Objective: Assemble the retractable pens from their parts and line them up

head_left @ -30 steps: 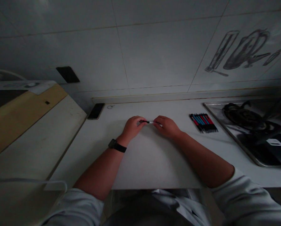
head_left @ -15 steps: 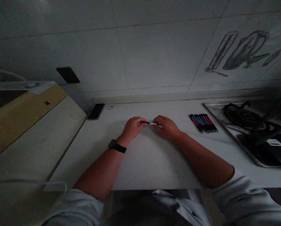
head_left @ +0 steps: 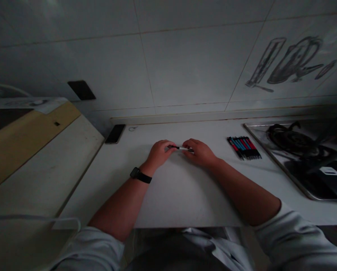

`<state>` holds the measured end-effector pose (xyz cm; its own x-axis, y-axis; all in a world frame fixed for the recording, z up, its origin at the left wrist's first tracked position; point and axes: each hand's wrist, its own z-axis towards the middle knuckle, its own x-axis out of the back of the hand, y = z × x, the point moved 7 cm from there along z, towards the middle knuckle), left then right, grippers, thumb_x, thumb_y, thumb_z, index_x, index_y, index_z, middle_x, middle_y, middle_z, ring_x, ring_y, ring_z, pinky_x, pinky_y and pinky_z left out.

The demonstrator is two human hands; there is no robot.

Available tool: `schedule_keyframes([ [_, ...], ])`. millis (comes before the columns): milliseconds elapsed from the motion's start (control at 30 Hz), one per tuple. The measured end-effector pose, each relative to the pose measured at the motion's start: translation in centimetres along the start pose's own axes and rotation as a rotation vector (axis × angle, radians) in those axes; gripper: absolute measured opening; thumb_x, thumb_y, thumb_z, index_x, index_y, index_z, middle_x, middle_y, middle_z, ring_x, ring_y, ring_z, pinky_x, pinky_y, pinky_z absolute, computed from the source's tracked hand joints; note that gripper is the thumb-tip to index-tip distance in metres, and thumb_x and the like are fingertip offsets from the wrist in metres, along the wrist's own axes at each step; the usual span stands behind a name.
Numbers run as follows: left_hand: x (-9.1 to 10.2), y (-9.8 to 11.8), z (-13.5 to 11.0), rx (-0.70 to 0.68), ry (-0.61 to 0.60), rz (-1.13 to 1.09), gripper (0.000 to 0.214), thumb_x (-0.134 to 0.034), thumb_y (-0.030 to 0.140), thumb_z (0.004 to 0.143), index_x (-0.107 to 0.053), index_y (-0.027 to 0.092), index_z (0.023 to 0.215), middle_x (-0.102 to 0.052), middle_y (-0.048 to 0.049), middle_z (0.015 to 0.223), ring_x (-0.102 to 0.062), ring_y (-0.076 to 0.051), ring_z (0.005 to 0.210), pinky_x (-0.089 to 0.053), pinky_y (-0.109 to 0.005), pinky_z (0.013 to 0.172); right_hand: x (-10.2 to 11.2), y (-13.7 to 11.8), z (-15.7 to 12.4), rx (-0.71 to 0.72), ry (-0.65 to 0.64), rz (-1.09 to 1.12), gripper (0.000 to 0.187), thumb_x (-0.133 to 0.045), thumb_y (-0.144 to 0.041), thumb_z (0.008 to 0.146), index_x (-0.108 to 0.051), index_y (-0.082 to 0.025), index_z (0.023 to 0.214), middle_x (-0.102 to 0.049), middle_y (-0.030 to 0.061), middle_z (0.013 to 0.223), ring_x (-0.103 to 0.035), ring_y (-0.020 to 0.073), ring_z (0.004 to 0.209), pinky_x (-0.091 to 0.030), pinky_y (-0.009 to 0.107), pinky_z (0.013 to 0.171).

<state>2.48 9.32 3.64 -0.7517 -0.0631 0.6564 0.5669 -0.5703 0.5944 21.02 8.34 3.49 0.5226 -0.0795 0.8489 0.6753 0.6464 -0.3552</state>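
Between my two hands a slim black and white pen lies almost level, just above the white counter. My left hand pinches its dark left end between thumb and fingers. At the other end, my right hand has its fingers closed round the pen's right part, and a dark tip shows by the palm. The exact finger contact there is partly hidden. Off to the right, several pens with black, blue and red barrels lie side by side in a row.
A phone lies at the counter's back left, beside a small ring-like loop. On the right sits a gas stove with a metal rim. A pale cabinet-like box stands at left. The tiled wall closes off the back.
My right fingers have shifted slightly on the pen, and more of its white barrel and dark right end shows. My left hand keeps its place.
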Motion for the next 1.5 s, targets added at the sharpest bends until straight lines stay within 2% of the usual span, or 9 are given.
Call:
schedule_keyframes([
  [333, 0.1, 0.5, 0.1, -0.014, -0.011, 0.005, 0.004, -0.076, 0.024, 0.092, -0.077, 0.022, 0.096, -0.077, -0.0033, 0.095, -0.071, -0.020, 0.093, -0.055, -0.036, 0.090, 0.1, -0.3, 0.1, 0.058, 0.005, -0.009, 0.027, -0.054, -0.035, 0.103, -0.075, -0.019, 0.109, -0.071, 0.0115, 0.105, -0.065, 0.0234, 0.095, -0.048, 0.033, 0.086],
  [500, 0.4, 0.1, 0.1, -0.022, 0.026, -0.013, 0.006, -0.075, 0.022, 0.092, -0.075, 0.022, 0.097, -0.076, -0.0039, 0.097, -0.070, -0.020, 0.093, -0.055, -0.036, 0.090, 0.3, 0.4, 0.1, -0.017, 0.034, 0.066, 0.022, -0.059, -0.035, 0.100, -0.073, -0.021, 0.110, -0.073, 0.0098, 0.103, -0.067, 0.0228, 0.092, -0.050, 0.035, 0.085],
  [633, 1.1, -1.1, 0.0, 0.056, 0.159, -0.090, 0.008, -0.073, 0.021, 0.092, -0.074, 0.021, 0.100, -0.076, -0.0042, 0.099, -0.070, -0.019, 0.093, -0.055, -0.035, 0.091, 1.2, 3.0, 0.3, -0.235, 0.220, 0.356, 0.024, -0.072, -0.038, 0.087, -0.070, -0.024, 0.106, -0.074, 0.0051, 0.096, -0.067, 0.0208, 0.083, -0.053, 0.037, 0.082],
  [700, 1.0, -1.1, 0.0, 0.075, 0.159, -0.126, 0.008, -0.073, 0.023, 0.091, -0.074, 0.021, 0.099, -0.076, -0.0039, 0.097, -0.070, -0.018, 0.090, -0.055, -0.034, 0.089, 1.3, 4.0, 0.3, -0.338, 0.307, 0.604, 0.027, -0.077, -0.044, 0.082, -0.069, -0.024, 0.098, -0.072, 0.0028, 0.088, -0.066, 0.0191, 0.079, -0.054, 0.036, 0.079],
  [800, -0.1, 0.1, 0.0, -0.006, 0.001, -0.164, 0.011, -0.073, 0.031, 0.093, -0.074, 0.021, 0.096, -0.075, -0.0047, 0.095, -0.069, -0.019, 0.090, -0.055, -0.034, 0.088, 1.1, 4.3, 0.5, -0.404, 0.346, 0.985, 0.034, -0.082, -0.049, 0.076, -0.065, -0.025, 0.094, -0.072, 0.0018, 0.093, -0.066, 0.0182, 0.084, -0.056, 0.035, 0.080],
  [900, -0.8, 1.0, -0.1, -0.051, -0.121, -0.203, 0.027, -0.060, 0.043, 0.102, -0.075, 0.020, 0.099, -0.075, -0.0071, 0.101, -0.069, -0.020, 0.098, -0.054, -0.035, 0.093, 1.1, 4.2, 0.5, -0.444, 0.349, 1.177, 0.038, -0.080, -0.052, 0.078, -0.062, -0.027, 0.101, -0.072, 0.0019, 0.101, -0.069, 0.0186, 0.092, -0.058, 0.036, 0.081],
  [1067, -0.5, -0.2, -0.2, 0.039, -0.076, -0.183, 0.045, -0.044, 0.053, 0.108, -0.075, 0.020, 0.106, -0.074, -0.0081, 0.108, -0.069, -0.021, 0.104, -0.053, -0.036, 0.097, 1.9, 5.8, -0.1, -0.512, 0.455, 1.081, 0.056, -0.076, -0.053, 0.080, -0.050, -0.033, 0.125, -0.070, -0.0024, 0.093, -0.068, 0.0161, 0.076, -0.056, 0.031, 0.067],
  [1300, -1.0, -0.8, -0.4, 0.037, -0.096, -0.114, 0.044, -0.043, 0.051, 0.108, -0.075, 0.020, 0.107, -0.074, -0.0081, 0.107, -0.069, -0.021, 0.104, -0.054, -0.037, 0.096, 2.1, 6.7, 0.1, -0.495, 0.468, 0.981, 0.047, -0.070, -0.057, 0.082, -0.052, -0.030, 0.116, -0.067, -0.0009, 0.094, -0.067, 0.0158, 0.076, -0.057, 0.031, 0.064],
  [1500, -1.1, -0.6, -0.3, 0.014, -0.117, -0.068, 0.040, -0.045, 0.045, 0.108, -0.075, 0.019, 0.106, -0.074, -0.0081, 0.104, -0.069, -0.021, 0.100, -0.054, -0.037, 0.095, 2.2, 6.4, 0.1, -0.503, 0.469, 1.037, 0.046, -0.072, -0.053, 0.082, -0.053, -0.030, 0.117, -0.068, -0.0013, 0.094, -0.067, 0.0150, 0.075, -0.057, 0.031, 0.065],
])
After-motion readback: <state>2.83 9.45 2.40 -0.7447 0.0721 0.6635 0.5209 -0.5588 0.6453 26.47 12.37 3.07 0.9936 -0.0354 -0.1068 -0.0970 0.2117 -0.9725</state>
